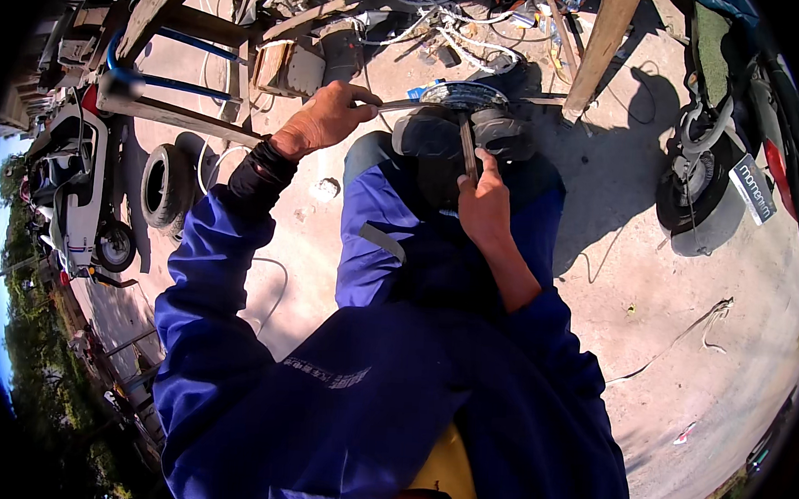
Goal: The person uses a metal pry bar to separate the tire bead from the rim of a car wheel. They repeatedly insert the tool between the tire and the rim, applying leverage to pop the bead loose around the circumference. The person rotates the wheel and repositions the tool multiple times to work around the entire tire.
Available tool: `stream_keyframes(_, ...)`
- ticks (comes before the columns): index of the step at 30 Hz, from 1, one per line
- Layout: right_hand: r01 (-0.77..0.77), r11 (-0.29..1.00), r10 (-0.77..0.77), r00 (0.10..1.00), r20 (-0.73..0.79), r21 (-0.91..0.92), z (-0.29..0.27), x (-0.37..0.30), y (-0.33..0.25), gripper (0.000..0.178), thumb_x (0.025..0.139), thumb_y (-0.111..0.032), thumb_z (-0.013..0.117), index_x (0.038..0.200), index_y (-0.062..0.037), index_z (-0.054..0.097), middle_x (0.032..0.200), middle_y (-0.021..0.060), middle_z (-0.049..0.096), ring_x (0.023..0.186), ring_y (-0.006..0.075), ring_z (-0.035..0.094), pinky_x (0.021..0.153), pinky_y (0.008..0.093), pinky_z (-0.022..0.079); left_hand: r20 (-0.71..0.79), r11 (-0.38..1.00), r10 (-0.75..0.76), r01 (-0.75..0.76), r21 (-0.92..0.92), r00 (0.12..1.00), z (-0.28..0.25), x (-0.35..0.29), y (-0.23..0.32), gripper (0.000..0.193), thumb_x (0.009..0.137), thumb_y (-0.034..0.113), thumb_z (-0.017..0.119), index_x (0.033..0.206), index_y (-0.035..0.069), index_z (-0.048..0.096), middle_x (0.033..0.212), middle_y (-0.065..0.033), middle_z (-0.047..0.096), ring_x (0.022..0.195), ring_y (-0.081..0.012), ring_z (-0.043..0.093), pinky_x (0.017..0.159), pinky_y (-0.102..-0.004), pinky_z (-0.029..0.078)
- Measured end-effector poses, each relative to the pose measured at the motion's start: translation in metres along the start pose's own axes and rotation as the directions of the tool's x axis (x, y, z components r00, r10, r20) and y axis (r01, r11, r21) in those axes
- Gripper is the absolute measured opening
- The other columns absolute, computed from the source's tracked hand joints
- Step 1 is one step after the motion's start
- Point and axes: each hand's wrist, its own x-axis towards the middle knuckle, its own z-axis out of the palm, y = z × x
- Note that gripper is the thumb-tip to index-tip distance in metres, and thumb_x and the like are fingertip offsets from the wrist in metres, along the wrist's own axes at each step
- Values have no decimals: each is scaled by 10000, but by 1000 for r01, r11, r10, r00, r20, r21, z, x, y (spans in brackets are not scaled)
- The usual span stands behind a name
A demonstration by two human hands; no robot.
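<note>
In the head view, grips a thin metal bar (402, 105) in the left hand (334, 117) and a flat metal bar (467, 145) in the right hand (487, 203), fingers closed on each. Points both toward the near edge of a round, wheel-like part (465, 94) just beyond the dark shoes (426, 135).

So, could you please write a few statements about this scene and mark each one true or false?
1. The left hand holds a thin bar. True.
2. The right hand is empty. False: it holds a flat bar.
3. A loose tyre is on the ground to the person's left. True.
4. The left sleeve is yellow. False: it is blue, with a black cuff.
5. A white scooter stands at the left. True.
</note>
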Motion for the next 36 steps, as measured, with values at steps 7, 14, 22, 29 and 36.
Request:
stream_keyframes(7,-93,995,92,995,45,34,-10,0,-5,541,998,-133,592,1501,-27,422,1084,296,725,1029,479,700,893,524,528,43,960,18,-30,277,999,-1,39,31,315,968,215,656,1136,-42,728,971,-244,743,910,-378,740,815,-435,571)
stream_keyframes(14,-115,990,111,993,45,84,-23,9,-5,535,997,-131,597,1495,-27,429,1092,300,726,1035,482,700,915,528,525,238,919,83,-167,359,968,35,41,76,203,928,55,541,1092,-30,458,818,-311,663,799,-521,657,694,-579,488)
stream_keyframes(22,-88,994,84,994,64,66,-37,7,10,504,1002,-131,595,1478,-22,468,1083,309,724,1024,473,709,902,501,536,-25,829,-491,458,-320,871,168,-19,72,452,1009,305,610,1301,-34,543,1099,-261,678,1063,-366,671,912,-453,499)
stream_keyframes(29,-92,982,82,994,69,164,-31,23,33,494,1007,-128,594,1481,-30,496,1103,293,725,1021,435,724,905,465,548,-441,952,-306,259,-165,844,222,-15,78,364,917,105,675,1222,-22,523,1370,-278,551,1232,-448,555,1001,-494,479)
stream_keyframes(36,-90,996,89,992,92,8,-43,26,49,482,997,-58,601,1473,-28,528,810,44,586,694,98,528,679,291,480,-606,990,-142,112,-87,783,302,3,61,536,904,-52,574,1418,-106,431,1656,-321,245,1543,-517,242,1253,-587,261)
